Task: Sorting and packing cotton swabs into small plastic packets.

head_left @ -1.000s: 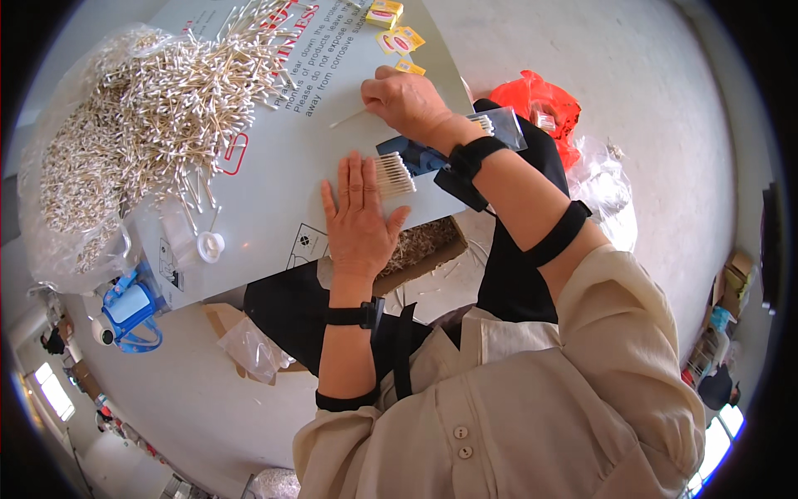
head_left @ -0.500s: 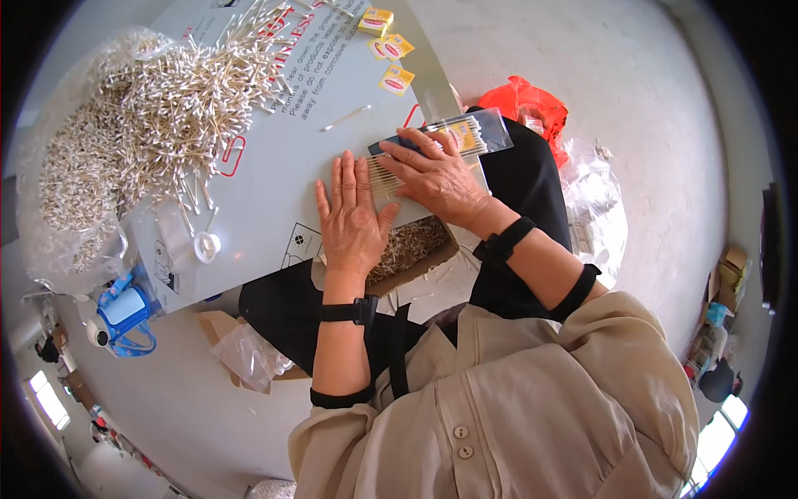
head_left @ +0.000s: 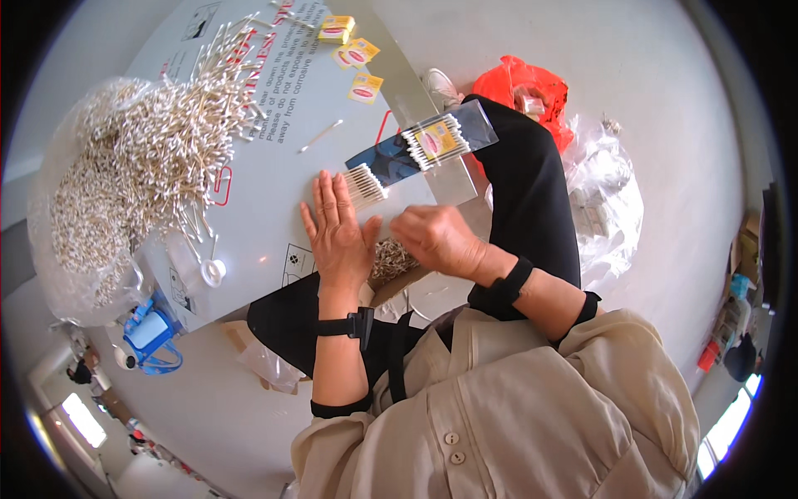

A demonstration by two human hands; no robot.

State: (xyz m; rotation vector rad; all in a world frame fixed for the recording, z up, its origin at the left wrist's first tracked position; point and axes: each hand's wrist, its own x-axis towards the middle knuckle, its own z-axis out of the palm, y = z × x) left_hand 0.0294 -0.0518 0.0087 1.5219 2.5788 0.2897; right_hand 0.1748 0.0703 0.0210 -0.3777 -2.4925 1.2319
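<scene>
My left hand (head_left: 339,241) lies flat on the grey table, its straight fingers over one end of a row of cotton swabs (head_left: 364,185). The far tips of that row stick out side by side past the fingers. My right hand (head_left: 442,239) is lifted at the table's near edge, fingers curled in; whatever they may hold is hidden. Beyond the hands lies a clear plastic bag (head_left: 477,121) with a dark blue part, and on it a row of swabs with a yellow label card (head_left: 436,140). Partly under my hands, a cardboard box (head_left: 392,287) contains loose swabs.
A big plastic bag spills a heap of swabs (head_left: 141,175) at the left. One loose swab (head_left: 321,136) and several yellow cards (head_left: 365,87) lie on the table. A white roll (head_left: 213,272) sits near the left edge. Red (head_left: 532,91) and white (head_left: 607,200) bags stand right.
My right hand has left the swabs and labelled bag, moving back toward me with its fingers curled in. My left hand stays flat at the swab row. The view has shifted slightly.
</scene>
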